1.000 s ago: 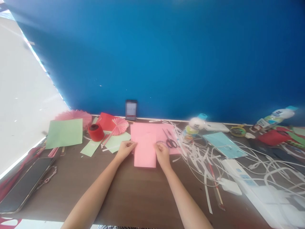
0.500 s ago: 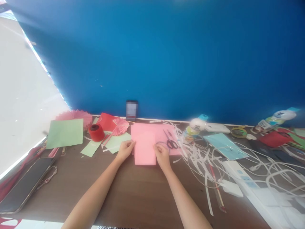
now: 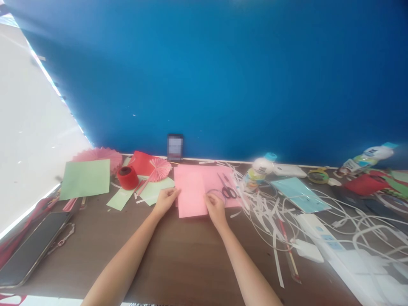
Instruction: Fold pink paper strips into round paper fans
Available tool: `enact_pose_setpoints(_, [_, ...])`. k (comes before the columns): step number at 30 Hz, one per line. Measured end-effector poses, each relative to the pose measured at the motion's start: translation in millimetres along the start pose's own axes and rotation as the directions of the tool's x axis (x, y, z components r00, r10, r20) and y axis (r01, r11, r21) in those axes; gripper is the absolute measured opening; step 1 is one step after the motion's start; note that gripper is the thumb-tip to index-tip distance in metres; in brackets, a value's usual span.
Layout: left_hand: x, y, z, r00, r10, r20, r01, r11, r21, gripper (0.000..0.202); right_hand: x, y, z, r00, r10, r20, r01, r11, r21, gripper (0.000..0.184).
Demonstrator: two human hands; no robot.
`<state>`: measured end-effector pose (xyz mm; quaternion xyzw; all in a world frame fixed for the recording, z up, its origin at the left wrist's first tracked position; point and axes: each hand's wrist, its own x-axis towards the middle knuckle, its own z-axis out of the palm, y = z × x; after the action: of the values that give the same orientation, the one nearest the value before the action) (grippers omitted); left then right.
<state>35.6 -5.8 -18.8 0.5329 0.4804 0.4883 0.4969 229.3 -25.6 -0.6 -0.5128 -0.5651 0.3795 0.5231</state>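
A pink paper sheet [image 3: 192, 195] lies on the brown table [image 3: 178, 259] in front of me, partly over a larger pink sheet [image 3: 214, 175]. My left hand [image 3: 165, 200] pinches the small sheet's left edge, fingers closed on it. My right hand [image 3: 216, 207] pinches its right edge in the same way. Black scissors [image 3: 227, 187] lie on the larger pink sheet just beyond my right hand.
Left of the paper are green sheets [image 3: 85, 178], a red roll [image 3: 128, 177] and pink paper fans [image 3: 159, 168]. A phone [image 3: 32, 248] lies at the left edge. White paper strips and cables [image 3: 280, 208], glue bottles [image 3: 259, 168] and a light blue sheet [image 3: 299, 193] crowd the right.
The small pink sheet has slid away from me, its near edge now farther up the table. Both hands moved with it, still pinching its edges.
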Motion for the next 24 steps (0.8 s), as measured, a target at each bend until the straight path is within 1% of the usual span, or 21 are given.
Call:
enact_pose_setpoints(2, [0.0,-1.2,0.2,1.000,-0.005,-0.004,0.005,1.000,0.004,0.038,-0.2,0.1,0.0,1.000,0.001,-0.011,-0.002,0.999,-0.033,0.029])
enact_pose_setpoints(6, [0.4,-1.5,-0.5,0.999,0.034,-0.012,-0.033,0.998,0.054,0.038,-1.5,0.6,0.6,0.997,-0.019,-0.074,0.013,0.996,-0.087,0.029])
enact_pose_setpoints(9, [2.0,-0.9,-2.3,0.996,0.042,-0.081,-0.036,0.997,0.070,0.036,-2.6,1.5,1.1,0.999,-0.035,-0.020,0.033,0.993,-0.112,0.028])
enact_pose_setpoints(11, [2.4,-0.1,-2.7,0.994,0.036,-0.102,-0.031,0.998,0.049,0.035,-2.6,2.6,0.9,0.999,-0.036,0.017,0.038,0.991,-0.132,0.027])
enact_pose_setpoints(13, [1.7,1.1,-1.8,0.997,0.009,-0.073,-0.009,1.000,-0.006,0.034,-1.9,3.5,0.0,0.999,-0.034,0.004,0.034,0.989,-0.146,0.028])
enact_pose_setpoints(15, [-0.1,2.8,0.1,0.999,-0.033,-0.005,0.032,0.998,-0.058,0.033,-1.1,3.5,-1.4,0.999,-0.027,-0.025,0.023,0.990,-0.138,0.028])
enact_pose_setpoints(18, [-2.7,4.9,2.2,0.993,-0.059,0.103,0.064,0.997,-0.046,0.032,-0.9,0.6,-2.7,0.999,0.006,-0.042,-0.009,0.997,-0.078,0.029])
enact_pose_setpoints(20, [-3.1,5.2,2.3,0.992,-0.041,0.115,0.043,0.999,-0.017,0.032,-1.7,-2.7,-2.4,0.999,0.032,-0.039,-0.033,0.999,-0.028,0.029])
enact_pose_setpoints(24, [-1.2,3.0,1.2,0.997,-0.031,0.076,0.032,0.999,-0.017,0.033,-3.6,-8.2,-0.1,0.998,0.062,-0.007,-0.062,0.998,0.013,0.030])
